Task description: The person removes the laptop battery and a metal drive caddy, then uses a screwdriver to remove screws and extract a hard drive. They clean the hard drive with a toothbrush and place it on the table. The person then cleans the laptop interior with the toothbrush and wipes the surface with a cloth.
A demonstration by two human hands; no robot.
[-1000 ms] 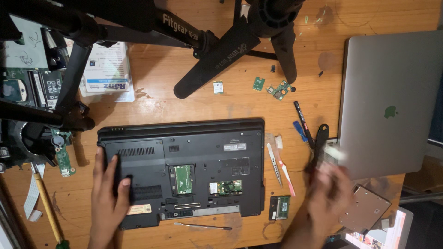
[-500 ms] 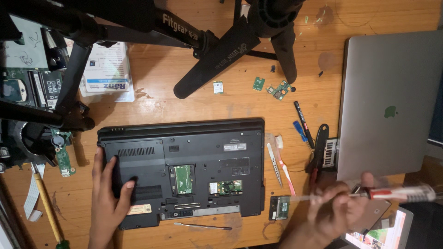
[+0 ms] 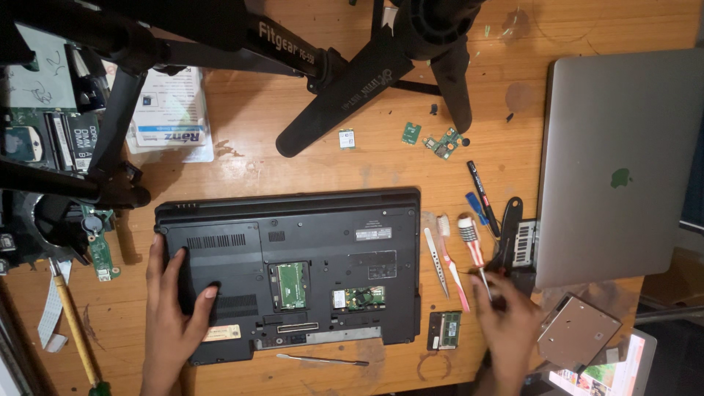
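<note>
— Our left hand (image 3: 172,312) lies spread flat on the upturned black laptop (image 3: 290,275) at mid-bench.
— And our right hand (image 3: 506,315) pinches the striped-handled screwdriver (image 3: 471,246) beside it. We should seat the tip squarely and keep pressing.

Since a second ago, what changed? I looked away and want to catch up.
The right hand moved: it was blurred beside the tools, then held a red-and-white-handled screwdriver out sideways to the right, and now grips its shaft with the handle pointing up the table beside the toothbrush. The left hand stayed flat on the black laptop, which has not shifted.
</note>
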